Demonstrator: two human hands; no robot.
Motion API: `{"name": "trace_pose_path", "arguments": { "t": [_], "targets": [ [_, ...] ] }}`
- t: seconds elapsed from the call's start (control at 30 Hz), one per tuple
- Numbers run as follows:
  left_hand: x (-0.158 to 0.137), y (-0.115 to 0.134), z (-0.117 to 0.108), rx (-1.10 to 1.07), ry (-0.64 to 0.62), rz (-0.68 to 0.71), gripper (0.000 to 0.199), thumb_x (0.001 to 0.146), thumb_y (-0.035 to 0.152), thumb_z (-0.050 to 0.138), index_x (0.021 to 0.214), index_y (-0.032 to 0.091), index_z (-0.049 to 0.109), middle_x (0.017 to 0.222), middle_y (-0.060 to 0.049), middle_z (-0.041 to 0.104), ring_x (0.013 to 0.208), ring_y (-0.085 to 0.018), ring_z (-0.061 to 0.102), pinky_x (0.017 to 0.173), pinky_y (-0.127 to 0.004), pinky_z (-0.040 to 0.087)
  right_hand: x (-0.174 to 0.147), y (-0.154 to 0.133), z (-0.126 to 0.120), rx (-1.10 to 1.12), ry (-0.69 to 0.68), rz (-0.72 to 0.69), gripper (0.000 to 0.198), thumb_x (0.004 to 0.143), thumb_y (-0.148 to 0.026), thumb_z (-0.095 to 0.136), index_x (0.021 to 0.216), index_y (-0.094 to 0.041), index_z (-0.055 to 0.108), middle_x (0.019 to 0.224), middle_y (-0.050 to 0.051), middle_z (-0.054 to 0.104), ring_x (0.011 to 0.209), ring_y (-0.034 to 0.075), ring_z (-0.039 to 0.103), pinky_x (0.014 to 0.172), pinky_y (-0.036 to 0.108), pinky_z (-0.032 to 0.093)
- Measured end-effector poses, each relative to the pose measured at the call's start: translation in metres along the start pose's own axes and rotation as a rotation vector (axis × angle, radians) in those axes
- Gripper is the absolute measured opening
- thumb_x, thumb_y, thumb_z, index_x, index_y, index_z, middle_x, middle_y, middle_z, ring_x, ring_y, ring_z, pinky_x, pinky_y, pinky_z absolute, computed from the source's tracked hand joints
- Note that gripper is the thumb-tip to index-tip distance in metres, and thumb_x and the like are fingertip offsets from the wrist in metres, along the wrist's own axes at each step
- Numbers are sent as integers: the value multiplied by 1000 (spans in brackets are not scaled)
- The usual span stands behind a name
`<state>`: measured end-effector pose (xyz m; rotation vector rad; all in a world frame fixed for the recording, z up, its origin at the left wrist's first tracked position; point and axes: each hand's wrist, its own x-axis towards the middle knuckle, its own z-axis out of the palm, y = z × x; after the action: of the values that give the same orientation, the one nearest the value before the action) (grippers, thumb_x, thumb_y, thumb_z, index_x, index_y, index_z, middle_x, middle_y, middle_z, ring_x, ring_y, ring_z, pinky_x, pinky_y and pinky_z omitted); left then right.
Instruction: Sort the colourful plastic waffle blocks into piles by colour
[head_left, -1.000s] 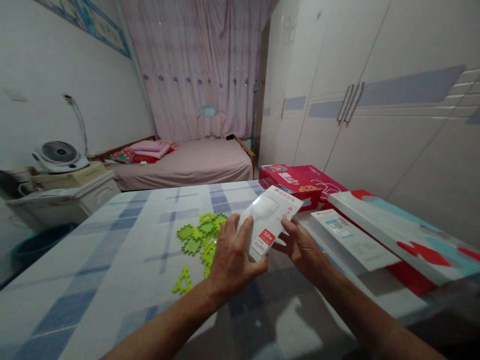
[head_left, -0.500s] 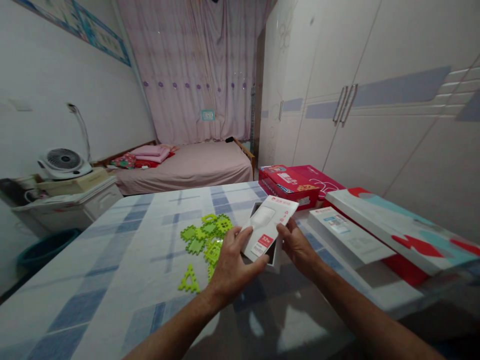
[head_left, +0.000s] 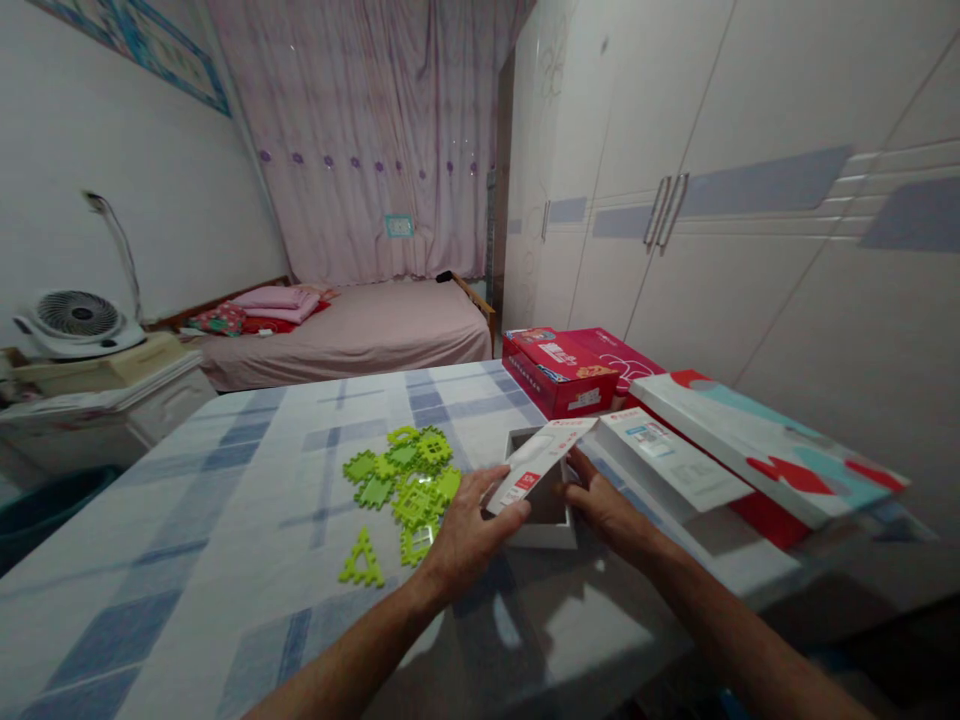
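Note:
A white box lid (head_left: 544, 455) with a red label and a product picture is tilted over an open white box (head_left: 555, 537) with a grey inside. My left hand (head_left: 474, 528) grips the lid's near left edge, thumb on the near corner and fingers along the side. At the right edge, my right hand (head_left: 600, 497) has its fingers curled against the lid's underside, over the box; the fingertips are partly hidden. Left of the box lies a cluster of green toothed plastic pieces (head_left: 416, 497), with one green triangular piece (head_left: 363, 560) apart from it.
To the right lie another white printed lid (head_left: 667, 455) and a large white, red and teal box (head_left: 772, 450). Behind them stands a red box (head_left: 559, 375). A checked cloth (head_left: 247, 530) covers the table. Beyond are a bed (head_left: 390, 325) and a wardrobe (head_left: 720, 280).
The lid has tipped more steeply, its right side raised, and more of the open box shows beneath. My right fingers have moved under its right edge. The view has shifted slightly rightward.

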<state>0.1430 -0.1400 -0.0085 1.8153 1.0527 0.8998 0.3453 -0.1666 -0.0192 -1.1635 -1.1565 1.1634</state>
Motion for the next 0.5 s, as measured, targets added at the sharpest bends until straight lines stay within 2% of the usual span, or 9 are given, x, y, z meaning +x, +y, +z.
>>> {"name": "trace_pose_path", "arguments": {
  "t": [0.1, 0.17, 0.27, 0.37, 0.43, 0.5],
  "targets": [
    [4, 4, -12, -30, 13, -29, 50, 76, 46, 57, 119, 20, 61, 122, -9, 62, 113, -25, 57, 99, -43, 45, 4, 3, -15, -99, 114, 113, 63, 68, -21, 51, 131, -23, 47, 102, 3, 69, 86, 22, 67, 73, 36, 55],
    [10, 6, -28, 2, 96, -15, 53, 76, 48, 56, 119, 20, 61, 124, -9, 60, 115, -26, 55, 99, -43, 44, 7, 2, -30, -251, 166, 93, 59, 69, -21, 47, 128, -22, 51, 100, 4, 70, 82, 21, 67, 69, 35, 55],
    [22, 1, -61, 142, 317, 53, 59, 73, 53, 56, 121, 19, 60, 125, -8, 57, 116, -26, 53, 102, -41, 42, 9, -2, -52, -647, 269, -91, 47, 72, -22, 46, 116, -21, 60, 105, 7, 68, 95, 24, 65, 82, 41, 54],
    [34, -18, -98, 280, 559, 76, 61, 73, 54, 53, 121, 18, 59, 125, -9, 56, 118, -27, 51, 106, -40, 38, 1, -2, -57, -1032, 388, -359, 40, 77, -23, 46, 114, -18, 61, 119, 12, 63, 117, 28, 55, 102, 48, 42],
    [40, -37, -119, 327, 693, 39, 62, 74, 54, 51, 122, 15, 58, 124, -10, 57, 119, -27, 50, 107, -40, 37, -10, 1, -48, -1187, 342, -483, 39, 83, -26, 46, 119, -17, 58, 125, 13, 59, 124, 28, 49, 105, 49, 37],
    [41, -59, -136, 339, 798, -19, 63, 76, 55, 49, 123, 14, 58, 124, -11, 57, 120, -28, 49, 107, -41, 38, -23, 5, -33, -1286, 211, -531, 38, 85, -33, 52, 120, -19, 57, 124, 12, 61, 124, 29, 49, 106, 51, 35]
  ]
}}
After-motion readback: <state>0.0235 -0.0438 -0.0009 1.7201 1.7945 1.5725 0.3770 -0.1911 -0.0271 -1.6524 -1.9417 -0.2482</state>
